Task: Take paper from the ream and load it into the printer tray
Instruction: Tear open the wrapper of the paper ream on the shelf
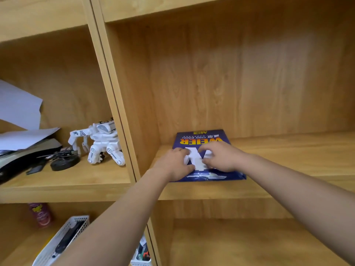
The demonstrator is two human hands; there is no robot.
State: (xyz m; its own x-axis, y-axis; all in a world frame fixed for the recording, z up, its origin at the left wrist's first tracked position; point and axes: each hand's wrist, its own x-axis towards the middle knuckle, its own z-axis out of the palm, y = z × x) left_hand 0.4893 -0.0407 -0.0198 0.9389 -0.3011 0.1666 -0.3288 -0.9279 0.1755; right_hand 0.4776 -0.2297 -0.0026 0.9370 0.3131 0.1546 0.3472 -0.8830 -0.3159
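Observation:
A blue ream of copy paper (pixel 199 139) with yellow lettering lies flat on a wooden shelf (pixel 288 150), its near end toward me. My left hand (pixel 175 163) rests on the ream's left part, fingers curled on the wrapper. My right hand (pixel 221 156) lies on the right part, fingers bent over the white area in the middle. Both hands touch the ream from above. The wrapper's front edge looks crumpled and torn. No printer or tray is in view.
A vertical wooden divider (pixel 123 120) stands left of the ream. In the left compartment are a white toy robot (pixel 101 144), a dark round object (pixel 64 162) and loose papers (pixel 21 121). Below left are a white basket (pixel 63 239) and a red can (pixel 41 215).

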